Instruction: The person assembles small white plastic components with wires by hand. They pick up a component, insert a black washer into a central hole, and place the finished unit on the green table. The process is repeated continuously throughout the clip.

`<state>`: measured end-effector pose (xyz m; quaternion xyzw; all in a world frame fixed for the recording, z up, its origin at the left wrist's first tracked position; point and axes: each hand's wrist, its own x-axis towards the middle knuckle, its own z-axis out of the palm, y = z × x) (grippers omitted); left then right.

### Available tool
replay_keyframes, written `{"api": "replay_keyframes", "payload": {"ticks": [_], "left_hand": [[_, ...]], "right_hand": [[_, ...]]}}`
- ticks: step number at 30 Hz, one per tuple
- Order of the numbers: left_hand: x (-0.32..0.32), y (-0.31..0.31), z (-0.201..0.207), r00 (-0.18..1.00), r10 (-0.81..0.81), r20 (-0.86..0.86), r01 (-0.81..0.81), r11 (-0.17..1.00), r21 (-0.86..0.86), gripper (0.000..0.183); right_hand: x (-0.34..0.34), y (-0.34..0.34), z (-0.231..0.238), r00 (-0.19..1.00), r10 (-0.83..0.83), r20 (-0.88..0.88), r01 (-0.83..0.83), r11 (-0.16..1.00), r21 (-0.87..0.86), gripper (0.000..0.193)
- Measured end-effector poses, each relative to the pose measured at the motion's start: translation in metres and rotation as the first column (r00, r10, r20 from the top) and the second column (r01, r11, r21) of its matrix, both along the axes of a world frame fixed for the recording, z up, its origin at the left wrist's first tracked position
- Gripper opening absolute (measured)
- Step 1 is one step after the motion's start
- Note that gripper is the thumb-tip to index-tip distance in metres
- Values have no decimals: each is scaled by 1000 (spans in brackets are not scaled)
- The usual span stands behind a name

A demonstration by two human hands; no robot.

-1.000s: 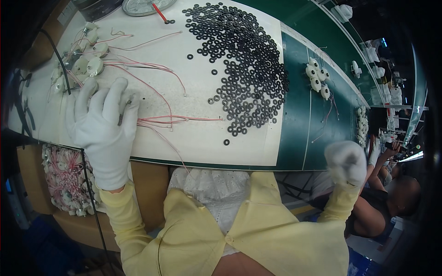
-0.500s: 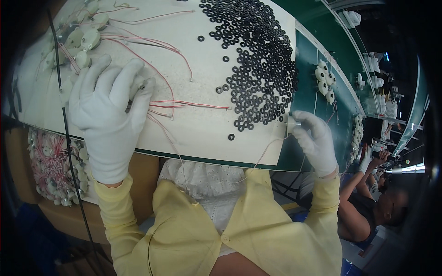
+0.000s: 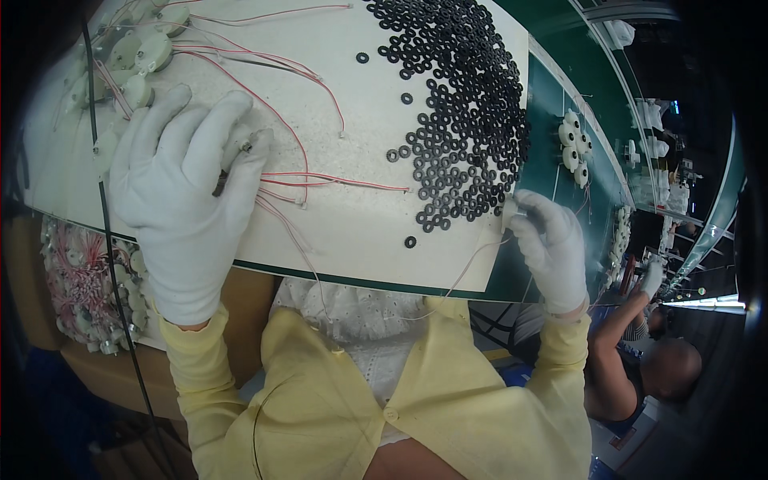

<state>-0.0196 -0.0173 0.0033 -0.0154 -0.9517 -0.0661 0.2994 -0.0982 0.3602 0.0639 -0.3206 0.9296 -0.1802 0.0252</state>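
My gloved left hand [image 3: 180, 180] is closed over a small pale round motor [image 3: 245, 146] with a metal shaft, on the white board. Several red and white wires [image 3: 328, 179] come out from under that hand toward the right. How many motors lie under the palm I cannot see. At the board's right edge my gloved right hand [image 3: 554, 252] pinches another small whitish motor [image 3: 510, 210], partly hidden by the fingers. A thin wire [image 3: 464, 272] hangs from it in a loop toward my lap. Beside this hand spreads a heap of black rubber rings [image 3: 456, 152].
More pale motors [image 3: 152, 54] with red wires lie at the board's far left. A box of wired motors [image 3: 88, 288] stands lower left. A black cable [image 3: 101, 176] crosses the left side. Ringed motors [image 3: 576, 148] sit on the green bench right; a co-worker [image 3: 620, 376] sits beyond.
The board and rings sit slightly farther right in the view. My right fingers have shifted a little around the motor, while the left hand keeps its hold. The co-worker's head and arm have moved.
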Motion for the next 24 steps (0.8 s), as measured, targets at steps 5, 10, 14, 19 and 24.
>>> {"api": "replay_keyframes", "payload": {"ticks": [5,10,14,19,24], "left_hand": [[-1,1,0,1000,2,-3,-2,1000,4,37],[-1,2,1,1000,7,0,-7,1000,8,36],[-2,1,1,1000,-6,-8,6,1000,12,35],[-2,2,1,1000,-16,-18,16,999,36,33],[-2,2,2,1000,-6,-5,6,1000,20,33]], "right_hand": [[3,-6,4,1000,9,-7,-9,1000,1,23],[11,-4,15,960,-158,231,164,986,-7,22],[18,1,15,842,-345,414,429,894,-129,22],[25,-6,11,759,-414,502,555,815,-167,22],[24,-11,12,852,-406,329,427,904,10,22]]}}
